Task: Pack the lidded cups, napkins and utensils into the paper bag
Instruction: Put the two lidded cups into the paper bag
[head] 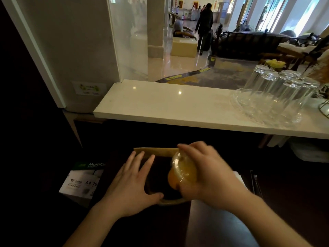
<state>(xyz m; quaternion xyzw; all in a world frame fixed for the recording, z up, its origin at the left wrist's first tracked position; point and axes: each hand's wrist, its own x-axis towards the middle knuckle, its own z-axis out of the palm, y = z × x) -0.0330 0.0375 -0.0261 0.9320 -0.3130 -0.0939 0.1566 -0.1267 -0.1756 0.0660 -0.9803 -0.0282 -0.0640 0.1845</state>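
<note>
A brown paper bag (156, 152) stands open on the dark lower counter, its inside dark. My left hand (132, 180) rests flat on the bag's left rim, fingers spread, thumb on the near edge. My right hand (208, 172) grips a clear lidded cup (182, 171) of orange drink, tilted on its side over the bag's right half, lid toward the left. White napkins (239, 179) peek out to the right of my right wrist. Dark utensils (254, 182) lie just beyond them, hard to make out.
A white marble ledge (160, 107) runs across above the bag. Several upturned drinking glasses (277, 90) stand on a glass tray at its right end. A box of A4 paper (83, 180) sits left of the bag. A lobby with people lies behind.
</note>
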